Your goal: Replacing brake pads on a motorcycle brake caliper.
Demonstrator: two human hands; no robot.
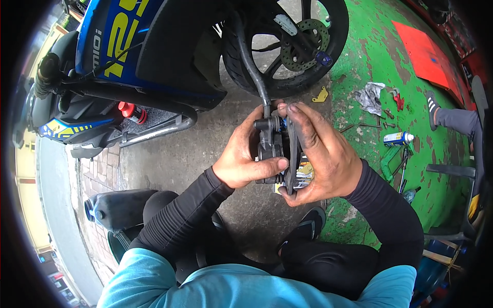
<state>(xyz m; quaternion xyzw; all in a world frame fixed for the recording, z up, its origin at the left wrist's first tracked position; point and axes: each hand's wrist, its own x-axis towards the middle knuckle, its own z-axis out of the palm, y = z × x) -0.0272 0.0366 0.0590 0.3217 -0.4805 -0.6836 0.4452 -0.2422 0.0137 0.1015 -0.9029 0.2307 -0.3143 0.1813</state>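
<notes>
My left hand (pixel 239 159) is closed around a dark brake caliper (pixel 268 146), its thumb laid across the front. A grey brake hose (pixel 247 59) runs from the caliper's top up toward the scooter (pixel 179 56). Pinched in my right hand (pixel 328 161) is a thin dark plate (pixel 293 154), seen nearly edge-on along the caliper's right side. Whether plate and caliper touch is unclear. Just beyond my hands stands the scooter's front wheel (pixel 241 66) with its brake disc (pixel 314 41). Below the plate, a yellow and white printed package (pixel 306 174) is partly hidden by my right hand.
On the green floor lie a yellow metal piece (pixel 320 94), a crumpled rag (pixel 370 97), several tools and a spray can (pixel 398 138). A red panel (pixel 426 59) is farther right, near another person's foot (pixel 432 110). A red bottle (pixel 132 112) rests on the scooter; a dark jug (pixel 123 208) stands left.
</notes>
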